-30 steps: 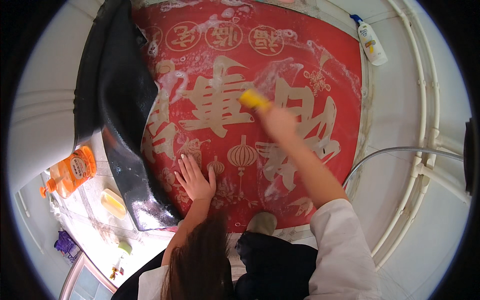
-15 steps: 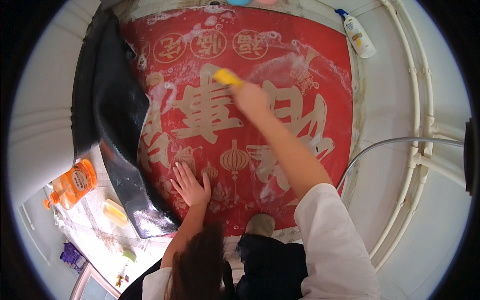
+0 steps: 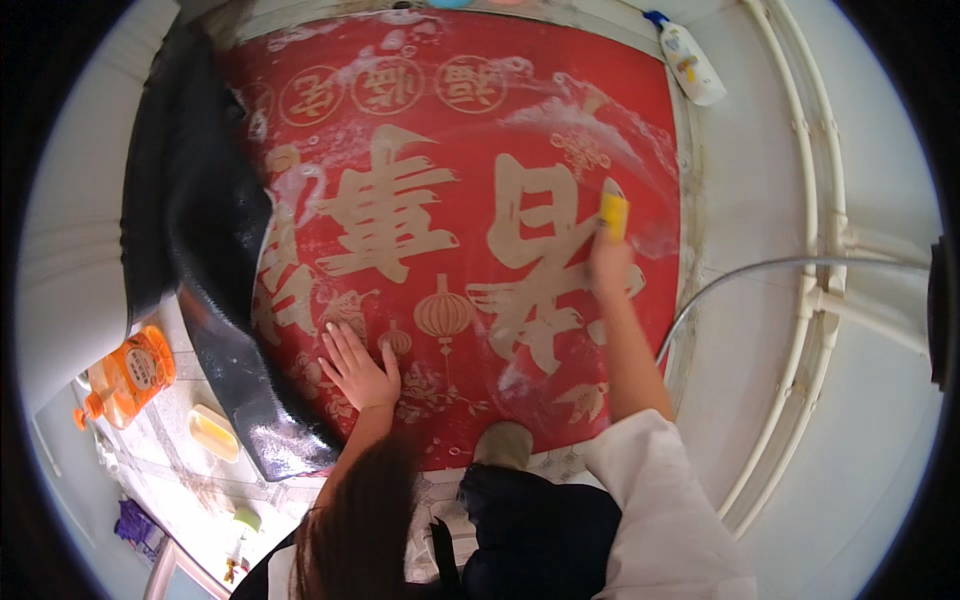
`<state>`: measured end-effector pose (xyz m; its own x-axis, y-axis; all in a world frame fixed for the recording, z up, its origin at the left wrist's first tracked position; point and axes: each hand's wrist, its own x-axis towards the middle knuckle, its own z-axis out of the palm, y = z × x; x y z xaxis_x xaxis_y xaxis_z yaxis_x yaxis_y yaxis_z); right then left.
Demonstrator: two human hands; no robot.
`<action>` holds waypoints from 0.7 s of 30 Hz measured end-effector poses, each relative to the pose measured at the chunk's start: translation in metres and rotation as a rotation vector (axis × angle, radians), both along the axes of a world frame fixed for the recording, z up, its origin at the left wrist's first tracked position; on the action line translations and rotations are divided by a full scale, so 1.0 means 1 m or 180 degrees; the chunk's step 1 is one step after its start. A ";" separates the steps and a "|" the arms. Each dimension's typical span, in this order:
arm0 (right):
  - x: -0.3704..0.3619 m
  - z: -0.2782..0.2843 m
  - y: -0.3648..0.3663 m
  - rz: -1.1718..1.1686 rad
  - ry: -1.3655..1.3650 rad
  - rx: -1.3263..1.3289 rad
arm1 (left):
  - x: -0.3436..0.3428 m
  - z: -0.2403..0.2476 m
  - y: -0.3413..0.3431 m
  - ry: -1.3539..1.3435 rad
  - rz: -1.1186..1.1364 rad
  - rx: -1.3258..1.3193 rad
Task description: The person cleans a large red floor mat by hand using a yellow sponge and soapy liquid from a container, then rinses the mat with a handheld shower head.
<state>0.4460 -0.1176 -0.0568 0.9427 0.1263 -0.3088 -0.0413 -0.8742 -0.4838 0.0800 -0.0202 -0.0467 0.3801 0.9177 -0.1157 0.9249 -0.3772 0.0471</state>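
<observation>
A large red floor mat (image 3: 600, 130) with beige characters and lantern patterns lies wet under me, streaked with suds. My left hand (image 3: 360, 372) rests flat on its lower left part, fingers spread. On the right side of the mat, my right hand (image 3: 608, 262) is closed around a small yellow scrubber (image 3: 614, 215) pressed to the surface; whether it is a brush or a sponge I cannot tell. The mat's left edge is folded over, showing its shiny black backing (image 3: 215, 190).
An orange pump bottle (image 3: 135, 372) and a soap dish with a yellow bar (image 3: 213, 434) are on the tiles at left. A white pump bottle (image 3: 690, 62) lies at the far right. White pipes (image 3: 835, 190) and a grey hose (image 3: 745, 290) run along the right wall.
My right hand has swept the yellow scrubber from the mat's upper middle to its right side. My left hand stays flat on the same spot; the whole view has shifted slightly.
</observation>
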 end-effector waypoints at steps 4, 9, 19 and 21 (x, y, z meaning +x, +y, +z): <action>-0.106 0.048 0.105 0.1574 0.0536 -0.0344 | 0.009 -0.002 -0.004 -0.0033 -0.0068 0.0061; -0.107 0.050 0.069 0.1936 0.0471 -0.0627 | 0.008 -0.001 -0.002 -0.0020 0.0001 0.0044; 0.033 -0.019 -0.226 -0.1964 0.0273 -0.0218 | 0.015 0.004 -0.004 0.0034 -0.0034 -0.0028; 0.034 -0.015 -0.179 -0.1128 -0.0588 -0.1126 | 0.017 0.001 -0.005 0.0061 -0.0072 0.0009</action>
